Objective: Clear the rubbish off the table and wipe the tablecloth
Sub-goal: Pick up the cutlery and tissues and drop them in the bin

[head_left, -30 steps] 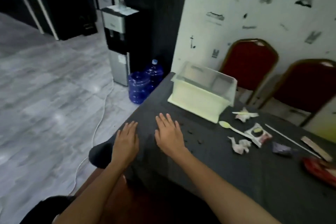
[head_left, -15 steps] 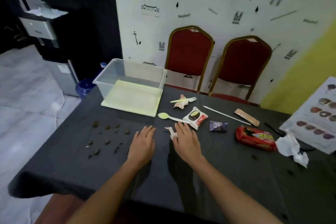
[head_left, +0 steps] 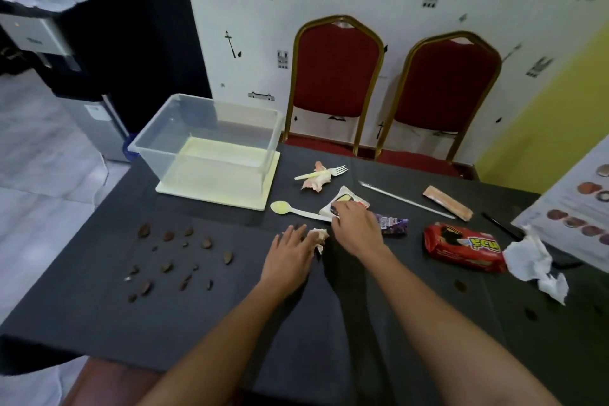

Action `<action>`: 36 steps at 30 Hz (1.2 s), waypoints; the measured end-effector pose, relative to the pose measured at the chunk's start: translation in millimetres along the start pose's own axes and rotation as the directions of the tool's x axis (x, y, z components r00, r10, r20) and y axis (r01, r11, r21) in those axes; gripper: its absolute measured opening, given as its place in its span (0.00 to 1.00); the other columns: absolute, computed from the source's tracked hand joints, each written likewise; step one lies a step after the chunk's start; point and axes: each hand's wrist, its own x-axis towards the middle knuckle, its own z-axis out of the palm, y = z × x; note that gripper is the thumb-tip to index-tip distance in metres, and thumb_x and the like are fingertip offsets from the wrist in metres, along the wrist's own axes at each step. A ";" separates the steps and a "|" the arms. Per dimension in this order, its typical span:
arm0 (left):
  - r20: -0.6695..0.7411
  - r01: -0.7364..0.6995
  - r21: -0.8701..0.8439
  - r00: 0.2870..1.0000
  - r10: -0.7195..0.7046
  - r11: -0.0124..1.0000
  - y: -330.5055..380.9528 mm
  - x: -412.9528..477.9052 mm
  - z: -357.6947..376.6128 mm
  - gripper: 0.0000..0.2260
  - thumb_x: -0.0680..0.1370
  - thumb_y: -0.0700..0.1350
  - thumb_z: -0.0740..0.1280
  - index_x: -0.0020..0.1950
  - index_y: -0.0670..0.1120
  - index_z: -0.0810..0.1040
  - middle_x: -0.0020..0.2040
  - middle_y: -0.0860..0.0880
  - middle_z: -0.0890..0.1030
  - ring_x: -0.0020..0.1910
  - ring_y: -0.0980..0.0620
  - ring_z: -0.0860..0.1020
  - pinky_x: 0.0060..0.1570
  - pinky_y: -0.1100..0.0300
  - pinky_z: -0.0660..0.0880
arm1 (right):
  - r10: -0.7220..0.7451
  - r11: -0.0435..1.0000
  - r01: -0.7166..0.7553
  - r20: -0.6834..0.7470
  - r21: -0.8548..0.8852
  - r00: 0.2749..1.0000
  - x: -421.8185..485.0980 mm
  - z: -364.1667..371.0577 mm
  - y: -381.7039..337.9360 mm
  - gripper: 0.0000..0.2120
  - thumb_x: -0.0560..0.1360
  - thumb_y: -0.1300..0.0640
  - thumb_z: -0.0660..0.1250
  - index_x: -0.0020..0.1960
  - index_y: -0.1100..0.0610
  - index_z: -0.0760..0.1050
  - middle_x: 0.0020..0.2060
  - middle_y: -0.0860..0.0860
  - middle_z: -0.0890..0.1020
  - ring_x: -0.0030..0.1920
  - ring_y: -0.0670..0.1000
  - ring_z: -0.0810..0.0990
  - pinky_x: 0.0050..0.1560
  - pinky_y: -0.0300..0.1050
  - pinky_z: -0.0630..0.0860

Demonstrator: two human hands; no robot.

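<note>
A dark grey tablecloth [head_left: 99, 323] covers the table. My left hand [head_left: 290, 254] lies flat on it, thumb and forefinger touching a small crumpled tissue [head_left: 319, 236]. My right hand [head_left: 354, 227] reaches past it, fingertips bent onto the near edge of a white snack wrapper [head_left: 344, 201] that lies flat. Around them lie a yellow plastic spoon [head_left: 283, 208], a fork [head_left: 336, 171] on a pink tissue [head_left: 316, 183], a purple wrapper [head_left: 393, 226], a red snack packet [head_left: 461, 245], a white crumpled tissue [head_left: 530, 260] and several brown shell bits [head_left: 168, 236].
A clear plastic bin [head_left: 211, 142] stands on a pale yellow lid [head_left: 250, 201] at the back left. A wrapped straw [head_left: 405, 199], a tan sachet [head_left: 448, 203] and a black pen [head_left: 501, 226] lie back right. Two red chairs [head_left: 336, 69] stand behind; a printed sheet [head_left: 576, 208] overlaps the right edge.
The view swung right from the table's left end to its middle. Both hands moved forward: the left onto the small tissue, the right onto the white wrapper.
</note>
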 end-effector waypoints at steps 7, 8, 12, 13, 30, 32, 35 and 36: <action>0.006 -0.174 0.022 0.985 0.174 0.984 -11.5 22.2 15.4 0.20 0.80 0.45 0.60 0.72 0.52 0.64 0.73 0.47 0.65 0.68 0.44 0.67 0.63 0.51 0.66 | -0.101 0.992 0.111 0.141 -0.061 0.985 42.5 22.1 -15.2 0.19 0.79 0.58 0.56 0.69 0.51 0.69 0.64 0.50 0.76 0.64 0.53 0.70 0.61 0.49 0.66; 0.000 -0.185 0.014 0.983 0.185 0.983 -13.8 22.3 16.9 0.19 0.79 0.44 0.61 0.70 0.51 0.67 0.71 0.46 0.67 0.65 0.44 0.69 0.61 0.51 0.69 | -0.119 0.988 0.134 0.162 -0.083 0.980 45.3 26.1 -17.6 0.19 0.79 0.58 0.57 0.69 0.51 0.69 0.63 0.50 0.76 0.64 0.53 0.70 0.61 0.49 0.66; -0.015 -0.211 -0.078 0.977 0.211 0.974 -28.8 23.7 21.5 0.14 0.78 0.43 0.63 0.64 0.46 0.73 0.63 0.45 0.71 0.58 0.46 0.71 0.52 0.52 0.75 | -0.144 0.972 0.180 0.224 -0.152 0.964 52.4 44.4 -26.0 0.17 0.78 0.57 0.58 0.67 0.53 0.69 0.61 0.52 0.77 0.61 0.55 0.71 0.58 0.49 0.67; -0.038 -0.237 -0.084 0.971 0.234 0.968 -31.7 25.0 20.6 0.12 0.78 0.43 0.63 0.61 0.46 0.74 0.60 0.45 0.73 0.55 0.46 0.72 0.50 0.52 0.75 | -0.144 0.970 0.183 0.227 -0.160 0.963 54.5 46.9 -27.3 0.16 0.78 0.58 0.58 0.66 0.53 0.69 0.61 0.52 0.77 0.61 0.55 0.71 0.58 0.49 0.67; -0.113 -0.283 -0.124 0.956 0.270 0.951 -48.5 35.3 24.4 0.16 0.74 0.51 0.61 0.60 0.50 0.72 0.45 0.52 0.77 0.39 0.53 0.73 0.38 0.62 0.72 | -0.123 0.992 0.118 0.361 0.036 0.924 82.3 43.5 -26.2 0.11 0.76 0.54 0.66 0.57 0.56 0.73 0.55 0.55 0.78 0.58 0.56 0.73 0.55 0.49 0.70; -0.127 -0.313 -0.116 0.946 0.298 0.943 -48.2 35.5 27.3 0.16 0.74 0.50 0.61 0.60 0.50 0.74 0.45 0.50 0.76 0.38 0.52 0.72 0.36 0.61 0.70 | -0.135 0.989 0.149 0.405 -0.005 0.904 83.2 40.8 -26.3 0.12 0.76 0.54 0.65 0.57 0.57 0.74 0.56 0.56 0.77 0.59 0.57 0.73 0.56 0.50 0.70; -0.146 -0.319 -0.139 0.943 0.299 0.938 -48.0 36.6 30.7 0.13 0.74 0.49 0.62 0.57 0.50 0.76 0.45 0.49 0.76 0.38 0.51 0.72 0.35 0.58 0.71 | -0.138 0.990 0.120 0.408 0.069 0.902 85.6 32.5 -28.5 0.09 0.76 0.54 0.64 0.52 0.57 0.74 0.53 0.57 0.76 0.56 0.58 0.74 0.53 0.50 0.71; -0.144 -0.311 -0.144 0.946 0.291 0.940 -47.6 36.9 31.2 0.13 0.73 0.49 0.62 0.56 0.50 0.76 0.45 0.48 0.76 0.38 0.51 0.72 0.36 0.58 0.71 | -0.130 0.987 0.080 0.393 0.142 0.910 88.8 28.5 -28.2 0.06 0.75 0.54 0.63 0.49 0.56 0.73 0.51 0.57 0.76 0.53 0.58 0.75 0.50 0.49 0.71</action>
